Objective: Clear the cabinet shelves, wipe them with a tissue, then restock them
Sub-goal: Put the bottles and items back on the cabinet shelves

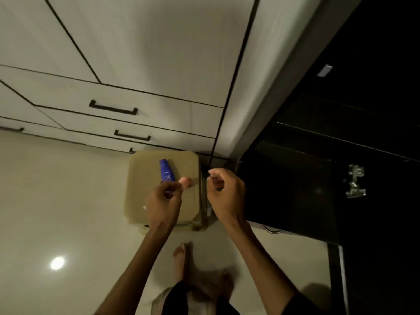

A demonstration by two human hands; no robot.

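A blue lotion bottle [166, 170] lies on top of a beige stool [138, 192] standing against the cabinet. My left hand [162, 202] hovers over the stool just below the bottle, its fingers curled round a small pale object [186, 181] that is too blurred to identify. My right hand [225, 193] is raised beside the stool's right edge with fingers curled and thumb meeting forefinger; I see nothing in it. To the right, the open cabinet [318, 155] is dark, and its shelves barely show.
White drawer fronts with black handles [113, 108] fill the upper left. A metal hinge [355, 181] glints inside the dark cabinet on the right. Glossy pale floor [56, 201] lies to the left, and my bare feet [180, 260] stand below the stool.
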